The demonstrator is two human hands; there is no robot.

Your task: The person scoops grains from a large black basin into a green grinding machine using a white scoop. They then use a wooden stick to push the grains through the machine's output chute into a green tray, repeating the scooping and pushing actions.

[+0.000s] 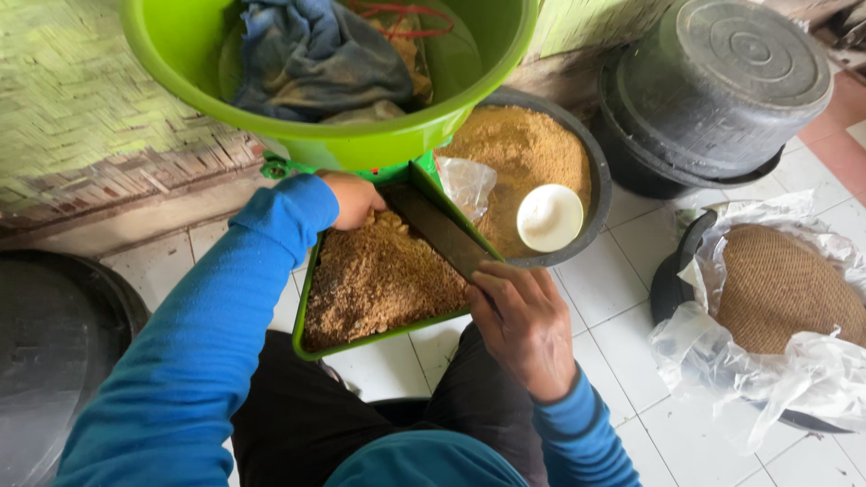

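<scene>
The right hand [523, 325] gripped a flat dark blade [439, 230] to level the meal; the left hand [354, 200], curled, steadied the green tray [311, 298].

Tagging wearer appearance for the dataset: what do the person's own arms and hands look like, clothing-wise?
Both arms wear long bright blue knit sleeves, snug and ribbed at the cuffs. The left hand and right hand are bare: no gloves, and no rings, watch or bands visible. The blue sleeves carry no visible markings or logos.
</scene>
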